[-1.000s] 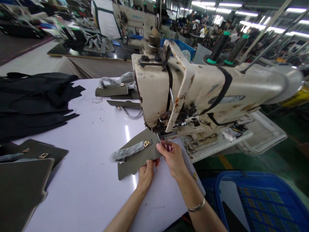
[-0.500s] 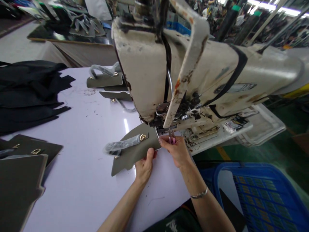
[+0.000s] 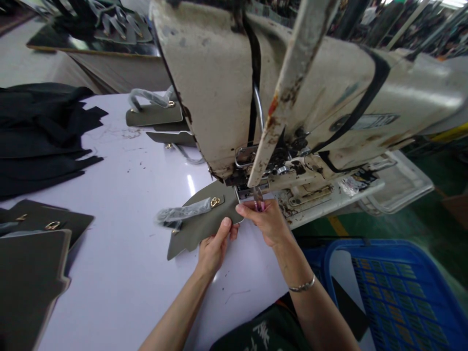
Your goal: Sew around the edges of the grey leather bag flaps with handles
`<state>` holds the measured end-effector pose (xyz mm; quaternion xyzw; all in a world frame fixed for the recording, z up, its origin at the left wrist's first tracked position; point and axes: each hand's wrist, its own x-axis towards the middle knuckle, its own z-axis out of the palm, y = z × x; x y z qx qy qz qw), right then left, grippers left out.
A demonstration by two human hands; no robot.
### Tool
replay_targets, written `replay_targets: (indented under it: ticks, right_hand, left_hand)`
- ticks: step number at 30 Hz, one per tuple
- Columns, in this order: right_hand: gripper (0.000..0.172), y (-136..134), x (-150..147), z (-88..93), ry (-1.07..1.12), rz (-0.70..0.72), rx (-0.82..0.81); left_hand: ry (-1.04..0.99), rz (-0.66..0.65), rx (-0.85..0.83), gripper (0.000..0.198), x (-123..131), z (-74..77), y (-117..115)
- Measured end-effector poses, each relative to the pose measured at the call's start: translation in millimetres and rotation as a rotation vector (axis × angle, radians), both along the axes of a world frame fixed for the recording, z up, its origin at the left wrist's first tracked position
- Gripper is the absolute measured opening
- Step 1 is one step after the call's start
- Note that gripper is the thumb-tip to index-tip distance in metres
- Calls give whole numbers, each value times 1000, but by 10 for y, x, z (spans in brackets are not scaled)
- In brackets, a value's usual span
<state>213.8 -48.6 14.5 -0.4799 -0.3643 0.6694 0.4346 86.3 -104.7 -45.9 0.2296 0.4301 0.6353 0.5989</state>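
An olive-grey bag panel (image 3: 208, 219) lies under the head of a sewing machine (image 3: 212, 83), its far right edge close to the presser foot. On the panel sits a plastic-wrapped handle (image 3: 186, 213) with gold rings. My left hand (image 3: 215, 243) is closed on the panel's near edge, thumb on top. Small thread snips (image 3: 259, 199) with pink grips are held in my right hand (image 3: 265, 219), blades pointing up beneath the needle area. The thumb and finger of that hand meet at the panel's right edge; whether they pinch it, I cannot tell.
Olive panels (image 3: 32, 273) with gold rings are stacked at the left, below a pile of black fabric pieces (image 3: 40, 136). Further handled panels (image 3: 157, 114) lie behind the machine. A blue plastic basket (image 3: 395, 292) stands at the right, with a pale tray (image 3: 402, 185) beyond.
The view has shifted closer to the machine. My left hand has slid slightly along the panel's near edge. My right hand still holds the snips, its thumb now nearer the panel edge.
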Motion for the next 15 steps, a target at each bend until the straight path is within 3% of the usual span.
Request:
replay_targets:
  ticks: [8, 15]
  right_hand:
    - [24, -63, 81, 45, -93, -46, -41]
    - [29, -162, 104, 78, -27, -83, -90]
  left_hand:
    - [171, 20, -125, 39, -43, -188, -32]
    - [261, 13, -129, 44, -82, -195, -21]
